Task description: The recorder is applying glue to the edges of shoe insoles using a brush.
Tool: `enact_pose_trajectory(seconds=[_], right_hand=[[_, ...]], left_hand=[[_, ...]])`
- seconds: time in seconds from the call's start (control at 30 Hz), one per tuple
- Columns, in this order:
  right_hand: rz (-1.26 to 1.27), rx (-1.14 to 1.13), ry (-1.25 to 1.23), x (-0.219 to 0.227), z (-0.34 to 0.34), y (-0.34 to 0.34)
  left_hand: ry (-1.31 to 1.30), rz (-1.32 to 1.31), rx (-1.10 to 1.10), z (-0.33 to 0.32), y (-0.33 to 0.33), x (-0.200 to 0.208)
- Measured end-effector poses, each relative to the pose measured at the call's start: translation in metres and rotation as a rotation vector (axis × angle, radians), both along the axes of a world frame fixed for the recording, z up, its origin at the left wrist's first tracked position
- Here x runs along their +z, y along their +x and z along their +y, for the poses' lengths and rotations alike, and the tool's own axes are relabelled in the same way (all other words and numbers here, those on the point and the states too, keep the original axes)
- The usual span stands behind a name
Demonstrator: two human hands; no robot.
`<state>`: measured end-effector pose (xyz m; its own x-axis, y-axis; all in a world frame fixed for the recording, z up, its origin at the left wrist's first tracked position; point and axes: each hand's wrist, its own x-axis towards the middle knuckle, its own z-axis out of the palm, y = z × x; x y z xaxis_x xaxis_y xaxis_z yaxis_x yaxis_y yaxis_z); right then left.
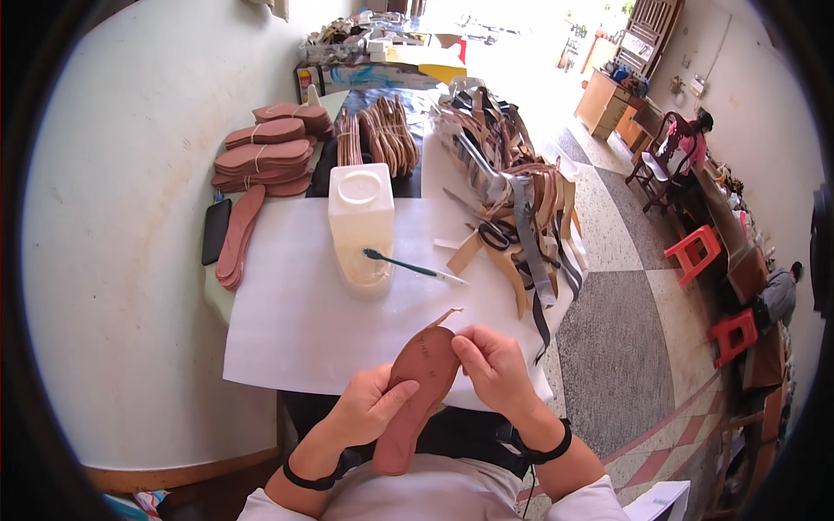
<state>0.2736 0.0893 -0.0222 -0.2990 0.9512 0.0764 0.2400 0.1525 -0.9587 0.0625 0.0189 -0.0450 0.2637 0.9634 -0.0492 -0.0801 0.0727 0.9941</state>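
A reddish-brown insole [426, 358] is held tilted between my two hands over the near edge of the white-covered table. My left hand [372, 406] grips its left side, with the thumb lying on the upper face. At the right of its broad end, my right hand [499, 365] pinches the edge between thumb and fingers. A thin tan strip [445, 317] sticks out past the broad end; how it joins the insole is hard to make out. Beyond my hands stands a cut-open whitish plastic jug [354, 221], with a dark-bristled toothbrush [413, 265] resting across its opening.
Bundled insoles [261, 158] are stacked at the far left, beside a black phone [216, 232]. More bundles [387, 139] stand behind the jug. Black-handled scissors [497, 235] lie by a heap of leather strips [521, 187] at right. Two people sit near red stools [692, 256].
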Motion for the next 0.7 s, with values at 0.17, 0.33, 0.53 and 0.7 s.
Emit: enact_pose_trajectory(seconds=[0.17, 0.33, 0.53, 0.7], right_hand=[[-0.133, 0.064, 0.125, 0.007, 0.000, 0.002], [0.001, 0.052, -0.107, 0.001, -0.001, -0.004], [-0.039, 0.051, -0.074, -0.001, -0.008, -0.005], [0.006, 0.062, -0.108, -0.006, -0.007, -0.006]], left_hand=[[-0.048, 0.003, -0.006, 0.002, -0.004, 0.003], [-0.054, -0.040, 0.015, -0.001, -0.006, 0.001], [-0.088, -0.059, 0.068, 0.001, -0.002, -0.005], [-0.101, -0.096, 0.098, -0.001, -0.001, -0.002]])
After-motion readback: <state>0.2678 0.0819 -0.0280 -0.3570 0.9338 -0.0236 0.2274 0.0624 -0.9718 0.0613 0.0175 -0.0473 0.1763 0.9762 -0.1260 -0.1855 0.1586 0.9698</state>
